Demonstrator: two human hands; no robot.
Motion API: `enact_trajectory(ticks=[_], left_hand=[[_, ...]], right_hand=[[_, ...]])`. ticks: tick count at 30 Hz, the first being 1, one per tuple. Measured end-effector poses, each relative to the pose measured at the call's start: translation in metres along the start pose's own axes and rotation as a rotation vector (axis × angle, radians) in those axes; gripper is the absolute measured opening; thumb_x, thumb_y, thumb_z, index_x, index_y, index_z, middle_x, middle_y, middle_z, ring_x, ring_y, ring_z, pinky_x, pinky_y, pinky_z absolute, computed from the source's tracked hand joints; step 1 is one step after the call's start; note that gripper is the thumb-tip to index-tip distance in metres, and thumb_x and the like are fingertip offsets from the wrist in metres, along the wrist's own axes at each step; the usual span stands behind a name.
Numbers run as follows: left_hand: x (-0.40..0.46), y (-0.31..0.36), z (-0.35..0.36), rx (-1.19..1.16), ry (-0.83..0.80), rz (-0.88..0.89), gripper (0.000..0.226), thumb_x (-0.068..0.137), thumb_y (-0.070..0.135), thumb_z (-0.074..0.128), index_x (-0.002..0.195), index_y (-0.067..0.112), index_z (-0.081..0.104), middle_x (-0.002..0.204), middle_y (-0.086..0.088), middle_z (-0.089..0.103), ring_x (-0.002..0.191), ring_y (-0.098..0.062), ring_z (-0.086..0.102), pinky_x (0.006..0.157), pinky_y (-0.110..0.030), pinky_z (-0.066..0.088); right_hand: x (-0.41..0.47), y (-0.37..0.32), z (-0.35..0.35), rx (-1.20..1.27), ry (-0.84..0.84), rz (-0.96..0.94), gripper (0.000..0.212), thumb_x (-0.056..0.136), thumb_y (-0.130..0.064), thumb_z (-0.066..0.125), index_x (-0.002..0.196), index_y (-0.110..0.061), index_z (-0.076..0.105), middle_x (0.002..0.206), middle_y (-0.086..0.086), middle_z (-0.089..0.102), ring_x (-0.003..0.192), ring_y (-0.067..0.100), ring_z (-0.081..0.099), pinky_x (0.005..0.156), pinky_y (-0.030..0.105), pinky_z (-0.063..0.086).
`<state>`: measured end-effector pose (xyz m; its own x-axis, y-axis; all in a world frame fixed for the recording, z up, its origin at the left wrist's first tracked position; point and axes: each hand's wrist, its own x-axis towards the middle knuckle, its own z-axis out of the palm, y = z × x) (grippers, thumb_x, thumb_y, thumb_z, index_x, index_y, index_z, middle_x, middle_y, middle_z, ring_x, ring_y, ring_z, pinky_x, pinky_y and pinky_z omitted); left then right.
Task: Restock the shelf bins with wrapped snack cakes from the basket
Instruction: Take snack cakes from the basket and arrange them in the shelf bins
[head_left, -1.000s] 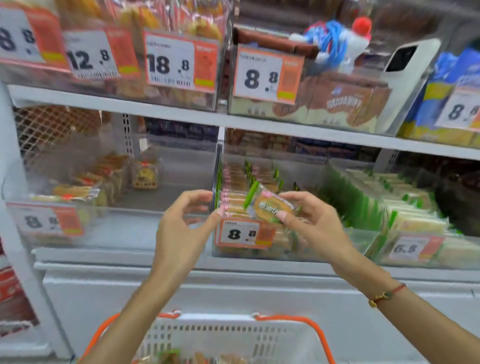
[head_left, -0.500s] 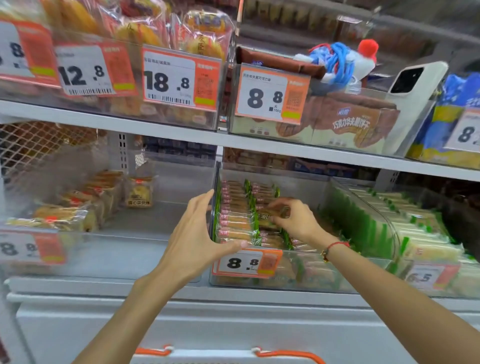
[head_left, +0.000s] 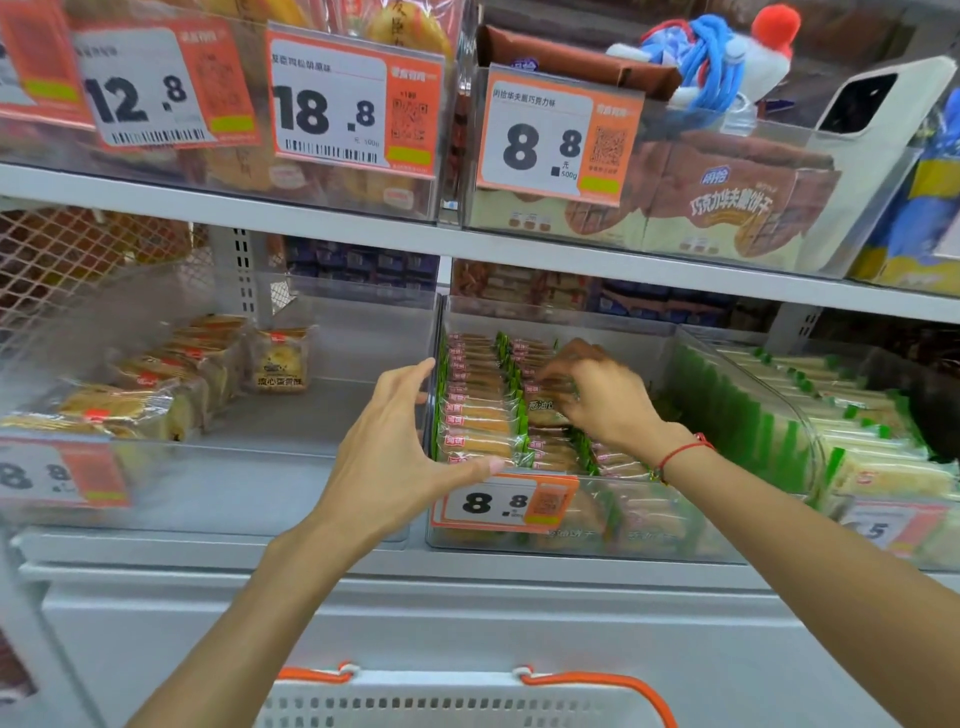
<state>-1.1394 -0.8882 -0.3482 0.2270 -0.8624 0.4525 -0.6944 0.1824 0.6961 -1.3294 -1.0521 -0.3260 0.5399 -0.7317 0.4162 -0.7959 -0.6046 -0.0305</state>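
Nearest you, at the bottom edge, sits the white basket (head_left: 457, 701) with its orange handles (head_left: 613, 686); its contents are out of view. Above it runs the pale front of the lower shelf (head_left: 311, 551).

Your left hand (head_left: 387, 457) is at the near left corner of the clear middle bin (head_left: 675, 530). Its fingers (head_left: 410, 376) are straight and spread along the outside of the bin's left wall, the thumb lies across the near rim just above the 8.8 price tag (head_left: 504, 503), and it holds nothing.

Your right hand (head_left: 602, 395), with a red cord bracelet (head_left: 678, 454) at the wrist, is inside that bin, farther in. Its fingers are curled down and pinch a wrapped snack cake (head_left: 543, 410) with green lettering, which lies on top of the right-hand row of cakes. The left-hand row of green-edged wrapped cakes (head_left: 475, 405) stands packed tight from near to far.

To the left, a wider clear bin (head_left: 218, 483) holds a line of yellow cakes (head_left: 156, 384) along its left side. To the right, a curved-front bin (head_left: 810, 452) is filled with green-and-white sandwich packs (head_left: 852, 415).

On the far upper shelf (head_left: 363, 228), bins carry 12.8, 18.8 and 8.8 tags; the right one holds brown wafer packs (head_left: 727, 202), with a white phone (head_left: 878, 98) leaning at its right end.
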Motion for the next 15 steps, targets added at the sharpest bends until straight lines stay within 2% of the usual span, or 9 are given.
enact_trajectory(ticks=[4, 11, 15], left_hand=[[0.000, 0.000, 0.001, -0.003, 0.014, 0.007, 0.110, 0.058, 0.057, 0.081, 0.148, 0.029, 0.026, 0.143, 0.016, 0.034, 0.113, 0.005, 0.037, 0.100, -0.029, 0.043], [0.000, 0.002, 0.002, 0.026, 0.036, 0.003, 0.109, 0.059, 0.056, 0.081, 0.149, 0.026, 0.027, 0.143, 0.014, 0.034, 0.112, 0.007, 0.034, 0.096, -0.026, 0.041], [0.001, 0.004, 0.001, 0.030, 0.020, -0.005, 0.109, 0.060, 0.057, 0.080, 0.149, 0.025, 0.026, 0.145, 0.012, 0.033, 0.113, 0.004, 0.036, 0.099, -0.030, 0.043]], right_hand=[[0.003, -0.006, 0.004, 0.068, -0.063, 0.008, 0.037, 0.083, -0.008, 0.062, 0.111, -0.033, 0.066, 0.111, -0.004, 0.068, 0.100, 0.021, 0.064, 0.082, 0.041, 0.055], [0.002, -0.006, 0.003, 0.076, -0.180, -0.008, 0.045, 0.084, -0.004, 0.055, 0.120, -0.028, 0.064, 0.124, -0.003, 0.064, 0.110, 0.022, 0.061, 0.091, 0.041, 0.052], [0.001, -0.006, -0.016, 0.113, -0.268, 0.003, 0.053, 0.082, -0.001, 0.058, 0.130, -0.024, 0.058, 0.131, 0.000, 0.059, 0.118, 0.020, 0.056, 0.097, 0.038, 0.049]])
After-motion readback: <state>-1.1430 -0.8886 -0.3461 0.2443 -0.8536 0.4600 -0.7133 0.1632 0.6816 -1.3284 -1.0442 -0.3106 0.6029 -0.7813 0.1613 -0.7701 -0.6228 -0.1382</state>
